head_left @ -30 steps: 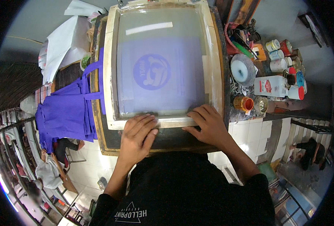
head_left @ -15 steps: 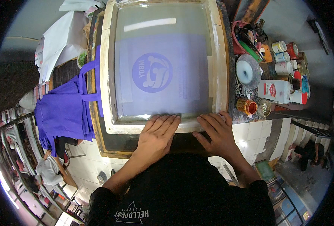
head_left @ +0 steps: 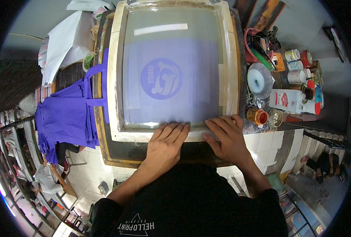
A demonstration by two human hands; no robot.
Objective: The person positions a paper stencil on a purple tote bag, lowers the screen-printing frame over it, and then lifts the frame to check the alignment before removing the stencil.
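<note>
A large wooden screen-printing frame lies on a dark, yellow-edged board in front of me. Through its pale mesh shows purple fabric, with a round darker purple emblem left of centre. My left hand curls over the middle of the near bar, its fingers close together. At the near right corner, my right hand grips the same bar, thumb on the near side and fingers over the top. Both hands' fingertips are partly hidden against the inner edge. A purple bag's strap sticks out past the frame's left side.
Stacked purple bags hang at the left, below white sheets. Along the right stand a pink basket, a round tub, an orange-stained jar, a white jug and several paint cans. Other people sit far left and far right.
The whole view has shifted slightly. Both hands stay on the near bar in about the same places, and the small faint print on the mesh's right side is harder to see.
</note>
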